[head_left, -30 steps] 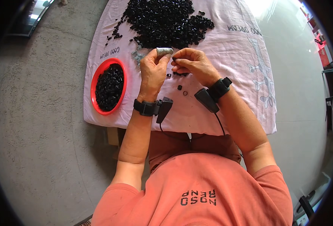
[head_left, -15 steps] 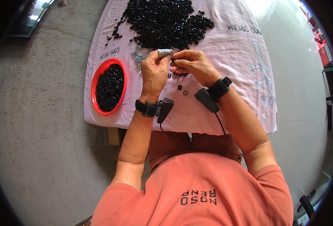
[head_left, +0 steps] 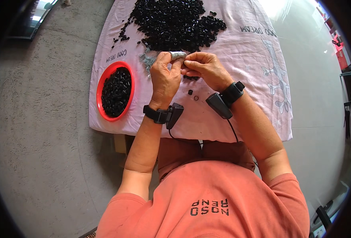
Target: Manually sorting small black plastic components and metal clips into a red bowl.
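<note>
Over the table, just below a large heap of small black pieces (head_left: 171,23), my two hands meet at the fingertips. My left hand (head_left: 165,79) is closed, its thumb raised against a grey, speckled wrap (head_left: 178,55) that seems to sit around the index finger. From the right, my right hand (head_left: 207,68) pinches a tiny black piece against the wrap's end; fingers mostly cover it. What else the left fingers hold is hidden. Below the hands lie one loose black piece (head_left: 190,92) and a thin dark ring (head_left: 196,98).
A red oval bowl (head_left: 132,89) full of similar black pieces stands on the table's left side. Blue-grey shreds (head_left: 147,61) lie left of my hands. A pale pink cloth (head_left: 247,115) covers the table. Cabled black devices (head_left: 219,105) are strapped to both wrists.
My left hand has shifted slightly right, with the grey wrap closer to the right fingertips. The black piece between the fingers shows less than before.
</note>
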Demonstrator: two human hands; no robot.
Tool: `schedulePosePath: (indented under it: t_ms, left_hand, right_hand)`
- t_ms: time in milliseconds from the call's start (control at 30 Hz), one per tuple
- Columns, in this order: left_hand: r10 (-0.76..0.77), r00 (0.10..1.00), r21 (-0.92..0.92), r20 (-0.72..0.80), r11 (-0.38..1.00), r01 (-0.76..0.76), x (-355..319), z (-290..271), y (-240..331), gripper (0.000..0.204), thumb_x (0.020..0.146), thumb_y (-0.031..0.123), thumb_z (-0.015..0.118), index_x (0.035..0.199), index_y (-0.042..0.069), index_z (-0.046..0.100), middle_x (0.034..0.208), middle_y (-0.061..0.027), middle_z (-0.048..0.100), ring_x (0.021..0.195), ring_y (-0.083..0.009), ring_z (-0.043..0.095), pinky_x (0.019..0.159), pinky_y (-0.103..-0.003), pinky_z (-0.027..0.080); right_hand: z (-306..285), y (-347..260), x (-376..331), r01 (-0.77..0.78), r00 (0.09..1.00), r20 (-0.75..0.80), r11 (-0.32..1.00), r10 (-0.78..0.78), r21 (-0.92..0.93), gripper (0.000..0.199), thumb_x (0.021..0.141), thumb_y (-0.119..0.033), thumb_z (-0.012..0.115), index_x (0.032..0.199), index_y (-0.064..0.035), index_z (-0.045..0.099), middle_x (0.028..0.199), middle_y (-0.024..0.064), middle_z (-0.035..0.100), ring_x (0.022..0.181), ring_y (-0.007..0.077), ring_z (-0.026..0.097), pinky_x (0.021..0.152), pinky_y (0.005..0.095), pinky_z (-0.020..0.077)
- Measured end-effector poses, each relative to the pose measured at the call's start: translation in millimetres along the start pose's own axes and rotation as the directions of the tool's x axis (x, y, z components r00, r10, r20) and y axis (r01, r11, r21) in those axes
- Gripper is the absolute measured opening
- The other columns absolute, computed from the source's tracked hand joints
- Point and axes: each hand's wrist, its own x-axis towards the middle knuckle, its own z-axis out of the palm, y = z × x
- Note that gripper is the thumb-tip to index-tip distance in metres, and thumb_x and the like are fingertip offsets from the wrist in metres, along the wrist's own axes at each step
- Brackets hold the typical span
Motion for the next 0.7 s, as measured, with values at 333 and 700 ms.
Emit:
schedulePosePath:
  t_ms: [333,700]
  left_hand:
    - [0.096,0.994,0.012,-0.057,0.995,-0.095,-4,2,5,0.007,0.090,0.004,0.071,0.096,0.001,0.069,0.088,-0.0079,0.065,0.078,-0.0210,0.064,0.071,-0.032,0.050]
    - [-0.089,0.996,-0.004,0.022,0.996,0.089,-6,-10,-23,0.011,0.092,0.004,0.066,0.100,0.001,0.072,0.089,-0.0116,0.068,0.077,-0.0245,0.067,0.068,-0.035,0.051]
  right_hand:
    - [-1,-2,-1,-0.009,0.999,0.035,0.999,0.007,0.043,0.015,0.101,-0.014,0.061,0.108,-0.0003,0.065,0.098,0.0054,0.069,0.087,0.0106,0.070,0.077,0.0204,0.0586]
    - [-5,-2,0,0.014,0.999,0.028,0.997,-0.016,0.082,0.016,0.101,-0.018,0.063,0.106,-0.0025,0.066,0.098,0.0064,0.069,0.085,0.0115,0.070,0.074,0.0210,0.0576]
